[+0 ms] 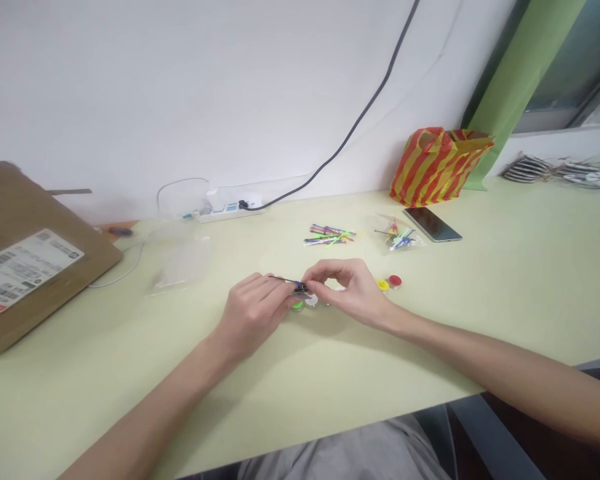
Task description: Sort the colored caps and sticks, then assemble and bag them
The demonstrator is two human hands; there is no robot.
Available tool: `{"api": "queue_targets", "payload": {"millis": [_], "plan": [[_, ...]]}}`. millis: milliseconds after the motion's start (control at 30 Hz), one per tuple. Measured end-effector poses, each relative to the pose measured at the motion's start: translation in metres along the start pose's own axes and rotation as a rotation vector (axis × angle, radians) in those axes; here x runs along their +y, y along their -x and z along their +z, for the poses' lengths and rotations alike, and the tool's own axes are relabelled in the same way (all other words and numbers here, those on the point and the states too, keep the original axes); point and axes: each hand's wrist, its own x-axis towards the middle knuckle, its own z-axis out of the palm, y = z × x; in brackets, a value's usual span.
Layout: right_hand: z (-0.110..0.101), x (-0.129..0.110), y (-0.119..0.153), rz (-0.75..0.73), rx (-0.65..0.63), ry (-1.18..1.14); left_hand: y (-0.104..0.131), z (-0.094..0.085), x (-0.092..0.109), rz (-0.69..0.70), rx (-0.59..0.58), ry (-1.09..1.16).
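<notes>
My left hand is closed on a small bunch of thin black and blue plastic strips that look like cable ties. One long dark end sticks out to the left over the fingers. The thumb and forefinger of my right hand pinch the same bunch from the right. Just beneath the hands stand small round clear pots with coloured lids: a green one and a white one. To the right of my right hand are a yellow-lidded pot and a red-lidded pot. Fingers partly hide the others.
Beyond the hands lie a loose pile of coloured cable ties and a clear bag of more. A phone and a striped bag are at right. A cardboard box, clear packet and power strip are left.
</notes>
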Motion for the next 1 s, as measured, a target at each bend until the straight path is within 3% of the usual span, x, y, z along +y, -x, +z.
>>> {"api": "queue_targets", "payload": {"millis": [200, 433, 567, 833, 1000], "plan": [[-0.0046, -0.0053, 0.0018, -0.194, -0.105, 0.062, 0.0012, -0.0023, 0.0028, -0.044, 0.077, 0.08], [-0.0022, 0.0005, 0.0004, -0.164, -0.143, 0.047, 0.0042, -0.0007, -0.004, -0.16, 0.059, 0.208], [-0.0018, -0.002, 0.0021, -0.207, -0.129, 0.039, 0.0001, -0.0015, 0.0014, -0.106, 0.089, 0.274], [-0.003, -0.0088, 0.0061, -0.241, -0.144, 0.047, 0.0024, -0.0018, 0.0041, 0.057, 0.128, 0.114], [-0.006, -0.0093, 0.0034, -0.227, -0.132, 0.019, -0.0017, -0.0047, 0.0038, -0.037, 0.094, 0.174]]}}
